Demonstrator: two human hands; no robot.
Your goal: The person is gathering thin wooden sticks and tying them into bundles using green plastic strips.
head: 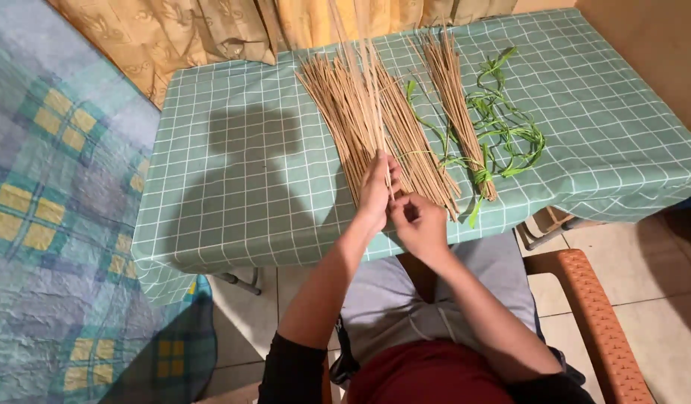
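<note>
— What have my hands got?

— I see my left hand [375,187] closed around a few sticks [366,90] pointing to twelve o'clock; my right hand [416,221] pinches their lower ends, touching the left, above the table [233,187] edge.

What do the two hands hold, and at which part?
Both the left hand and right hand pinch a few thin tan sticks at their lower ends.

The scene is lit warmly and evenly from above and behind the viewer, so a broad, soft-edged shadow is cast across the green checked tablecloth [241,172]. No glare is seen. Mild softness is noted throughout, and straight lines are bent slightly towards the frame edges.
</note>
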